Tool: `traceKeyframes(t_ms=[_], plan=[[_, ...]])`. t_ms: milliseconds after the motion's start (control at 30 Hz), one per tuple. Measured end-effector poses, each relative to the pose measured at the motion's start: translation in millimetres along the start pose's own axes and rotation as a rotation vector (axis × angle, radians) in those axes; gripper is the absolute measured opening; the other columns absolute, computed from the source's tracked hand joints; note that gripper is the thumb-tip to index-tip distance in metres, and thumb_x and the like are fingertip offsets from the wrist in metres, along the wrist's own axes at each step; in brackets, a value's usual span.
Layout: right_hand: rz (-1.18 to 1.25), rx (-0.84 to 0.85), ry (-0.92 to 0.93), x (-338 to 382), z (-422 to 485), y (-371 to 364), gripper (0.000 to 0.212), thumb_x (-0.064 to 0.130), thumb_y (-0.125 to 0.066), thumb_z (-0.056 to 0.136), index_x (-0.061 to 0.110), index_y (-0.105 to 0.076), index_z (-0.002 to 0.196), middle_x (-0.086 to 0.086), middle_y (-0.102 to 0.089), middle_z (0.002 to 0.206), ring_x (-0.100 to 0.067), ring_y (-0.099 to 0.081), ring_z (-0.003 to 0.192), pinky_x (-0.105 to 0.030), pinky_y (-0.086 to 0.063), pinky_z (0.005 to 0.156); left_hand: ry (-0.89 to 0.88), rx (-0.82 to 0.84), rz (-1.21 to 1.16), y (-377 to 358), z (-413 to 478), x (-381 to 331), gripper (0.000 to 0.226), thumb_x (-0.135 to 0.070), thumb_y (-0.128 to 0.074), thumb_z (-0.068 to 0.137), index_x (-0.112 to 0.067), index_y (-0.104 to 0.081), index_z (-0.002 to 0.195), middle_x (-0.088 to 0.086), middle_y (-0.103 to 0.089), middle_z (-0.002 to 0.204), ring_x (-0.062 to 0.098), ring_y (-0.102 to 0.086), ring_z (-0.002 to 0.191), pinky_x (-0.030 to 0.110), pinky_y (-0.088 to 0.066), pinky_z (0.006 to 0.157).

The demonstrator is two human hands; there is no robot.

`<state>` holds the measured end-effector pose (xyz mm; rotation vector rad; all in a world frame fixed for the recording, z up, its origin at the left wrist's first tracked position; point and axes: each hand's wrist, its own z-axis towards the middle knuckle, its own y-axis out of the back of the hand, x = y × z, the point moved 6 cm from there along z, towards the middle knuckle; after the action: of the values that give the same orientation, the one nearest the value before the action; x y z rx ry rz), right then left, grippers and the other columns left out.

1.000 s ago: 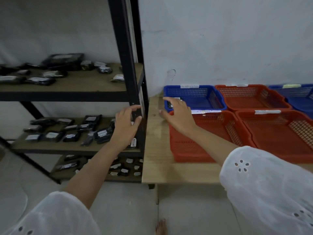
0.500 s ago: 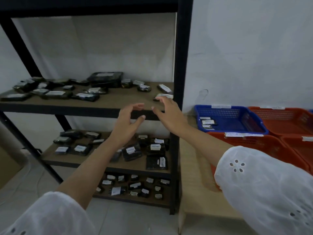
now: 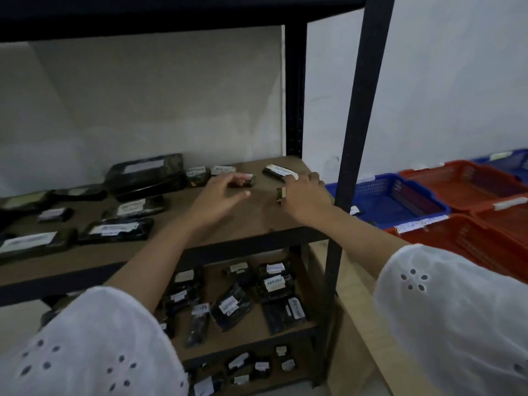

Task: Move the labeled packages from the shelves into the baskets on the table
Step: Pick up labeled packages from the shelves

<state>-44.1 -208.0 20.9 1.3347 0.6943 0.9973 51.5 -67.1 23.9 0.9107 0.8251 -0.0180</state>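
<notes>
Three wooden shelves (image 3: 257, 221) in a black rack (image 3: 354, 138), white wall (image 3: 443, 81) behind, labeled packages (image 3: 145, 178) on each; baskets (image 3: 400, 201) on the table (image 3: 354, 281) rightward. Left hand (image 3: 220, 195): thumb and fingers apart at a small package (image 3: 247, 180) near the upper shelf's right edge. Right hand (image 3: 305, 198): curled beside a second small package (image 3: 280, 195); grip cannot be told.

both hands are in over the shelf board (image 3: 257, 221) now. half a second back they hung short of its front edge. a second back the right hand (image 3: 304, 195) was away at the blue basket (image 3: 400, 195) and the left hand (image 3: 221, 192) sat by the post (image 3: 360, 110), lower down. the left fingers have reached a small package (image 3: 247, 180) at 1 o'clock of that hand. the right fingertips have come to the long labelled package (image 3: 278, 171) at their 11 o'clock. the view has swung left, and the blue basket is out at 3 o'clock.
</notes>
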Motion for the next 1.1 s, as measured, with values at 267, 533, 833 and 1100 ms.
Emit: traceKeyframes(t_ms=[267, 533, 833, 1100], plan=[[-0.019, 0.054, -0.079, -13.9, 16.0, -9.5, 0.048, 0.034, -0.043, 0.096, 0.012, -0.037, 0.139, -0.019, -0.041, 0.134, -0.035, -0.037, 0.122, -0.045, -0.034, 0.1, 0.253, 0.138, 0.317, -22.1, 64.9, 48.3, 0.047, -0.036, -0.034, 0.101, -0.02, -0.033, 0.145, 0.007, -0.028, 0.153, 0.031, -0.017, 0.141, 0.046, -0.022, 0.113], [-0.055, 0.05, -0.122, -18.8, 18.5, -13.5, 0.04, 0.022, -0.039, 0.098, 0.008, -0.038, 0.135, -0.019, -0.04, 0.132, -0.037, -0.038, 0.119, -0.044, -0.035, 0.097, 0.262, 0.066, 0.409, -25.8, 73.0, 61.8, 0.038, -0.031, -0.034, 0.101, -0.027, -0.046, 0.137, 0.012, -0.032, 0.146, 0.037, -0.024, 0.135, 0.046, -0.028, 0.107], [-0.042, 0.183, -0.219, -23.9, 19.7, -16.4, 0.049, 0.019, -0.041, 0.097, 0.009, -0.028, 0.143, -0.02, -0.032, 0.137, -0.042, -0.033, 0.125, -0.049, -0.035, 0.1, 0.232, 0.041, 0.193, -13.1, 50.4, 57.6, 0.031, -0.022, -0.065, 0.087, -0.023, -0.057, 0.116, 0.012, -0.05, 0.131, 0.026, -0.05, 0.116, 0.029, -0.038, 0.094], [0.16, 0.135, -0.231, -28.7, 28.0, -13.0, 0.056, 0.034, -0.056, 0.094, 0.009, -0.037, 0.14, -0.019, -0.043, 0.136, -0.033, -0.037, 0.125, -0.04, -0.032, 0.103, 0.298, -0.125, -0.205, 10.3, 13.3, 44.4, 0.029, -0.011, -0.078, 0.073, -0.025, -0.062, 0.093, 0.006, -0.06, 0.122, 0.021, -0.056, 0.111, 0.032, -0.047, 0.092]])
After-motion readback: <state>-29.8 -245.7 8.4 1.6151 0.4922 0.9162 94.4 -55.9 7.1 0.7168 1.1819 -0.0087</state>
